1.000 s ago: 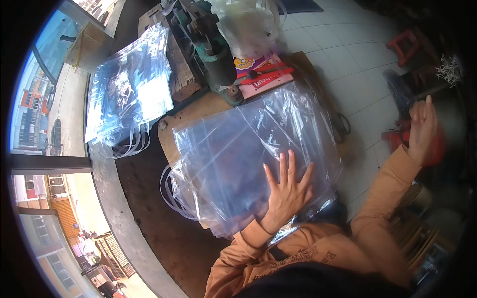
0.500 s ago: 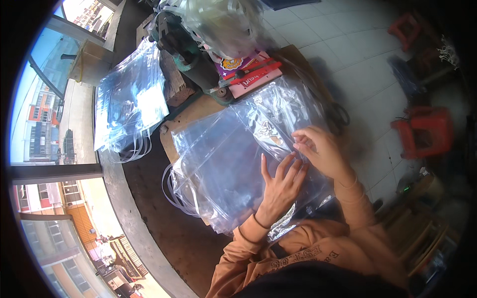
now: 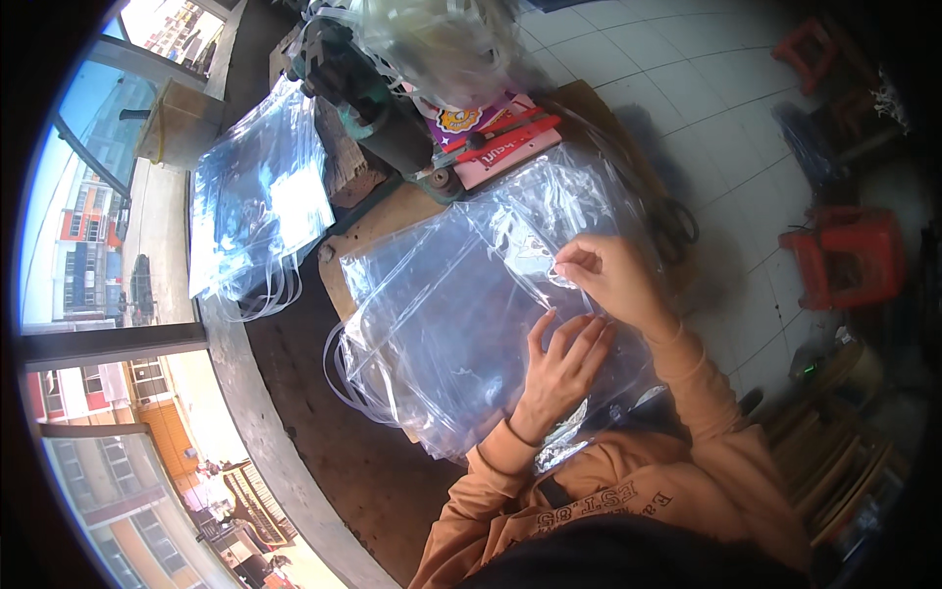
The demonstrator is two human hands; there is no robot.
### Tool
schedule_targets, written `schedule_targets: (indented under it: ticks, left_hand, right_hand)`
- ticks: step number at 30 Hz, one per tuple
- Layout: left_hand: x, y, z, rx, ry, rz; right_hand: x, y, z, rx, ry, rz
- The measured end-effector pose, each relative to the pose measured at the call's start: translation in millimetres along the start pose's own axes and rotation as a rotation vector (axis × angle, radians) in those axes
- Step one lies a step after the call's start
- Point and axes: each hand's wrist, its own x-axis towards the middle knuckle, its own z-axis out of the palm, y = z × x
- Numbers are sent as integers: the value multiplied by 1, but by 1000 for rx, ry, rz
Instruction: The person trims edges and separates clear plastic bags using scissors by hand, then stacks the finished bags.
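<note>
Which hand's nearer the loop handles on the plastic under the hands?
Left. The left hand lies on the clear plastic, right of the loop handles; the right hand is farther right and farther forward.

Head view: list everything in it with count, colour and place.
Bag stack: one, clear, under hands
Second bag stack: one, clear, left
Board: one, brown, beneath first stack
Machine: one, dark green, top centre
Plastic bundle: one, whitish, top centre
Packaging: count unclear, pink and purple, beside machine
Tools: count unclear, red, on packaging
Wooden block: one, brown, beside machine
Container: one, tan, upper left
Stools: two, red, right
Buildings: several, mixed colours, outside left
Left hand: one, orange sleeve, on stack
Right hand: one, orange sleeve, at stack
</note>
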Motion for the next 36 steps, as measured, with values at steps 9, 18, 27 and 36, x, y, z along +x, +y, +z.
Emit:
schedule_targets:
  ticks: [9,18,27,36]
  left_hand:
    - [4,-5,0,-125,-13,60]
    - [-48,16,-57,-4,110,-359]
    - [-126,29,-112,-12,213,-1198]
    - [-139,34,-121,-590,198,-1359]
  right_hand:
    - [29,-4,8,-50,53,-77]
    - [27,8,10,15,127,24]
    - [-28,-51,24,-561,18,-383]
    - [-128,-35,86,-178,-593,-268]
